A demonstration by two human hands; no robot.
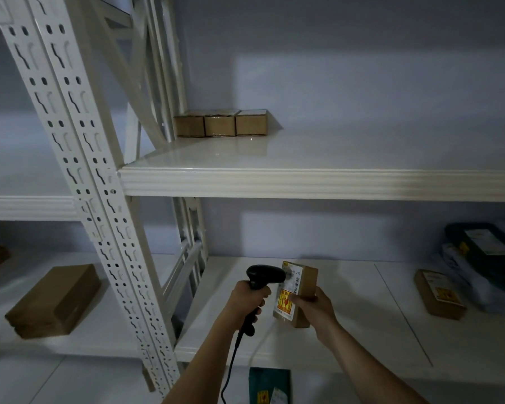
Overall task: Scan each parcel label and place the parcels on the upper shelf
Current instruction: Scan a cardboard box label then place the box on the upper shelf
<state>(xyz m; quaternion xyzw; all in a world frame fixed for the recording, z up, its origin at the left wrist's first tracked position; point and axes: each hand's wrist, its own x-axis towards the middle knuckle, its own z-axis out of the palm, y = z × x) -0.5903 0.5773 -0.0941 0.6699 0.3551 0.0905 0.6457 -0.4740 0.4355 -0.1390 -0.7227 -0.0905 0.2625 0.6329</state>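
Note:
My left hand [250, 298] grips a black corded barcode scanner [264, 277], its head aimed right at a parcel's label. My right hand [315, 309] holds that small brown cardboard parcel [303, 287] upright over the lower shelf [362, 330], the white label with a barcode and a red-and-yellow sticker facing the scanner. On the upper shelf [303, 182], three small brown parcels [220, 123] stand side by side at the back left corner.
Another brown parcel [439, 294] lies on the lower shelf at right, beside dark and grey bagged parcels [478, 255]. A larger brown box [56, 301] sits on the left bay's shelf. A perforated white upright [99, 214] divides the bays. A dark green packet [270, 386] lies below.

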